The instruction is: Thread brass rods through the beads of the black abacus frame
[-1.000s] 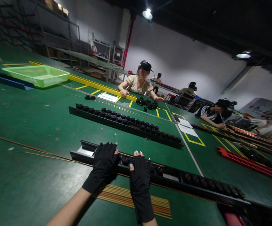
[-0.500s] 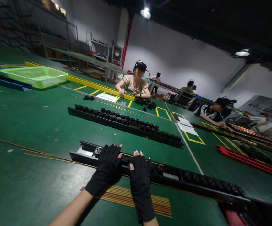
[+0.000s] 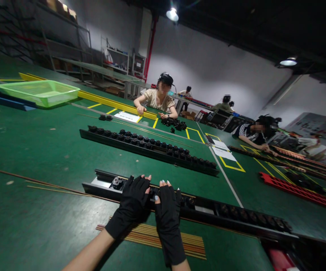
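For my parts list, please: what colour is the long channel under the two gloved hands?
The long channel is black, seen best in the head view.

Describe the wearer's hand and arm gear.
Left hand and right hand: matching plain black, fabric-looking fingerless gloves, fingertips exposed, long cuffs past the wrists. Forearms sleeveless where visible. No cables or markings seen.

Two lamps (image 3: 172, 14) light a pale wall (image 3: 222, 71).

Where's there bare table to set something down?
Bare tabletop lies between the green basket and the thin rods, and nearer than those rods, left of the rod bundle. Crowded: the near black channel, under the left hand and right hand.
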Demonstrator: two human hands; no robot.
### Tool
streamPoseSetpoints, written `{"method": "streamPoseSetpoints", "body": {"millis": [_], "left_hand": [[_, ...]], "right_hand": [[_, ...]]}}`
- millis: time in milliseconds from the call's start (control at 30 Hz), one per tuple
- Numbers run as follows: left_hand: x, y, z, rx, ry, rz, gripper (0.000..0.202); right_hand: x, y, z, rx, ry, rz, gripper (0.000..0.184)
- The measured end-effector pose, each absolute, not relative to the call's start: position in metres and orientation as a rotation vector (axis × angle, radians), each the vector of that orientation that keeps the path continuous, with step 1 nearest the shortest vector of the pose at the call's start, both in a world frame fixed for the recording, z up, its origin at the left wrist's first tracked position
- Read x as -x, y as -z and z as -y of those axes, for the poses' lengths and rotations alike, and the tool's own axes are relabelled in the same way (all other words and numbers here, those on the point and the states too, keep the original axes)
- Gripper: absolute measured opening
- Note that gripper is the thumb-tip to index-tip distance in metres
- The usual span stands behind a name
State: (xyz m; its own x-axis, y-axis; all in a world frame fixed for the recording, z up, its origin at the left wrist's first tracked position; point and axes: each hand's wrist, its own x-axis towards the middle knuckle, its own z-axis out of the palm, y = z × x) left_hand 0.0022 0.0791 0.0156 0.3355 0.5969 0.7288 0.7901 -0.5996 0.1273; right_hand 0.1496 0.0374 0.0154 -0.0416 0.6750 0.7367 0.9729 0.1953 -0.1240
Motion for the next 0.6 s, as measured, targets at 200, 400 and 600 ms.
{"method": "streamPoseSetpoints", "body": {"millis": [200,400,600], "left_hand": [[-0.023,-0.022,-0.067,2.302,1.215,1.254,0.053],[-0.027,-0.010,-0.073,2.369,1.214,1.152,0.048],[-0.030,-0.009,-0.069,2.329,1.224,1.227,0.056]], "right_hand": [[-0.153,-0.007,-0.045,1.527,0.628,1.794,0.040],[-0.153,-0.004,-0.046,1.540,0.649,1.790,0.040],[-0.154,-0.002,-0.045,1.533,0.612,1.792,0.040]]}}
